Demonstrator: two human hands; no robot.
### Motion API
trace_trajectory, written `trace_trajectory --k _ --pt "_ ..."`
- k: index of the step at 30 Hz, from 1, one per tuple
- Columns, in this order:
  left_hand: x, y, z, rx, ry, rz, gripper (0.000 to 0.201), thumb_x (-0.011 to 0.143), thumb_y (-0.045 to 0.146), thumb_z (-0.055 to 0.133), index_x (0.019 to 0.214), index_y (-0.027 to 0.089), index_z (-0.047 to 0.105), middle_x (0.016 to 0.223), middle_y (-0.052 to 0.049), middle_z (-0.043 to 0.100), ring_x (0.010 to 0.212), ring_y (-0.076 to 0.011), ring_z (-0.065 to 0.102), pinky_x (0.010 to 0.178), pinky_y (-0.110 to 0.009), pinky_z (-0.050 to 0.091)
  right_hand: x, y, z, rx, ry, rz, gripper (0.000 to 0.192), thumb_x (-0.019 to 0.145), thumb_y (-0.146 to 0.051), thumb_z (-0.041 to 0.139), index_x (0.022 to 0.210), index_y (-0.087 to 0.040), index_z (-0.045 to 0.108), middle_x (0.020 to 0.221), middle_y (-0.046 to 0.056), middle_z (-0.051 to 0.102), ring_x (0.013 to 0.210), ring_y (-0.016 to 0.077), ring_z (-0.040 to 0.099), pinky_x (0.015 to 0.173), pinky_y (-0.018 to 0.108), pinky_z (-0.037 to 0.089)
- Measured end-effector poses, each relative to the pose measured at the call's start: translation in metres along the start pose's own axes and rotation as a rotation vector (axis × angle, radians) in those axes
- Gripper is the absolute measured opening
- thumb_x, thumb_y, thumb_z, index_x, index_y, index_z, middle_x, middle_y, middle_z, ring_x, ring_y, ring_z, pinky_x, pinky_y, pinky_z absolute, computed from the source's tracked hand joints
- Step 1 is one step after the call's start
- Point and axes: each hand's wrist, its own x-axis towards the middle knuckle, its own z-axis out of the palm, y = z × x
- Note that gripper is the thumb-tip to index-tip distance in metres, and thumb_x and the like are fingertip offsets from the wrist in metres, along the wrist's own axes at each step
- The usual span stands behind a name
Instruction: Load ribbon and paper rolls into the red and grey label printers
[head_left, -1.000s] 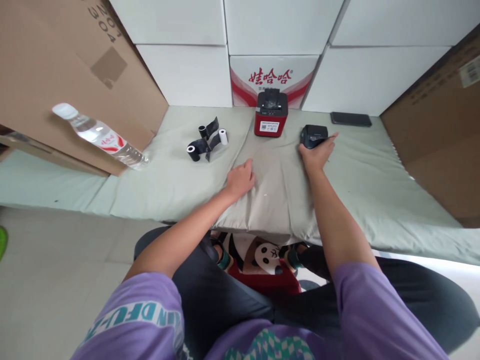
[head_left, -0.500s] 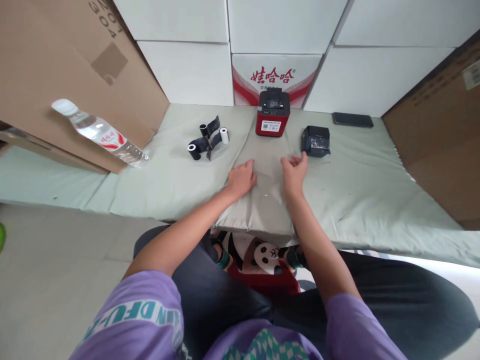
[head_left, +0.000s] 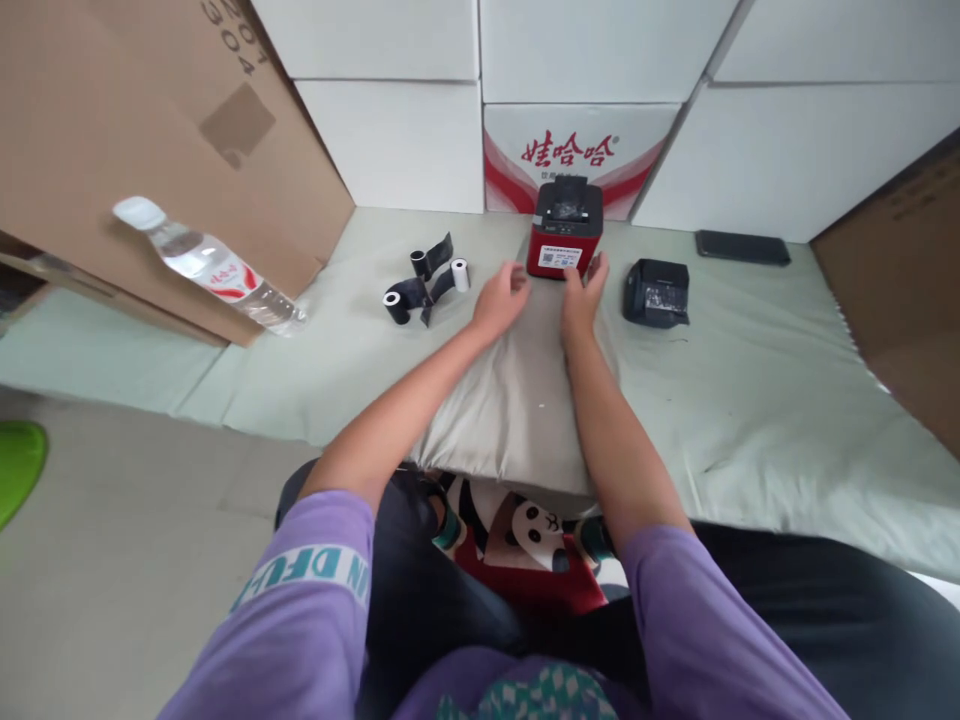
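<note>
A small red and black receipt printer (head_left: 566, 240) stands upright against the boxes, a white label on its front and a black strip on top. My left hand (head_left: 502, 300) is just short of its front left corner, fingers loosely curled and apart, holding nothing. Nearer still, my right hand (head_left: 583, 292) reaches its front right lower edge with thumb and fingers spread; whether it touches cannot be made out. To the left lie several small rolls (head_left: 429, 278) with black strips partly unwound. A black boxy device (head_left: 657, 293) sits right of my right hand.
A clear water bottle (head_left: 217, 268) leans on a cardboard box (head_left: 225, 170) at left. White boxes (head_left: 390, 145) are stacked along the back. A dark phone (head_left: 742, 247) lies at back right, by another cardboard box (head_left: 892, 250). Pale green cloth (head_left: 337, 370) covers the surface.
Both my hands have moved forward over the cloth to the printer, and the right hand's fingers have spread. The view has shifted slightly; the objects stay in place.
</note>
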Motion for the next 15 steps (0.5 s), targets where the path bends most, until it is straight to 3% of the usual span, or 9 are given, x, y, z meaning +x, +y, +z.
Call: trace_trajectory --k 4,7,11,15 --pt "0.072 0.004 0.036 -0.466 0.185 -0.196 0.041 0.101 0.035 0.068 0.136 0.016 0.059 0.147 -0.015 0.065 0.143 -0.0240 0.061 0.120 -0.033 0.044 0.007 0.004 -0.002 0.124 -0.097 0.011 0.112 0.077 -0.059 0.067 0.168 -0.018 0.016 0.174 0.016 0.031 0.162 0.0277 0.037 0.136 0.052 0.029" --pt "0.107 0.005 0.060 -0.640 0.161 -0.251 0.034 0.105 0.035 0.060 0.131 0.014 0.062 0.137 -0.012 0.071 0.137 -0.0248 0.066 0.119 -0.036 0.046 0.013 0.003 -0.008 0.175 -0.161 0.082 0.126 0.070 -0.067 0.072 0.170 -0.020 0.011 0.178 0.013 0.025 0.164 0.0280 0.033 0.137 0.051 0.027" --pt "0.117 -0.003 0.068 -0.689 0.095 -0.219 0.030 0.105 0.035 0.056 0.126 0.016 0.066 0.124 -0.007 0.075 0.125 -0.0234 0.072 0.115 -0.037 0.050 0.007 -0.003 -0.012 0.200 -0.163 0.074 0.131 0.070 -0.073 0.070 0.171 -0.020 0.006 0.178 0.012 0.024 0.165 0.0272 0.031 0.138 0.050 0.023" --pt "0.099 -0.008 0.053 -0.565 0.044 -0.144 0.035 0.099 0.044 0.062 0.125 0.021 0.067 0.126 -0.005 0.075 0.132 -0.0251 0.067 0.120 -0.038 0.046 -0.006 -0.010 -0.012 0.082 -0.151 0.035 0.120 0.074 -0.070 0.072 0.171 -0.024 0.016 0.170 0.014 0.033 0.160 0.0316 0.036 0.136 0.054 0.026"
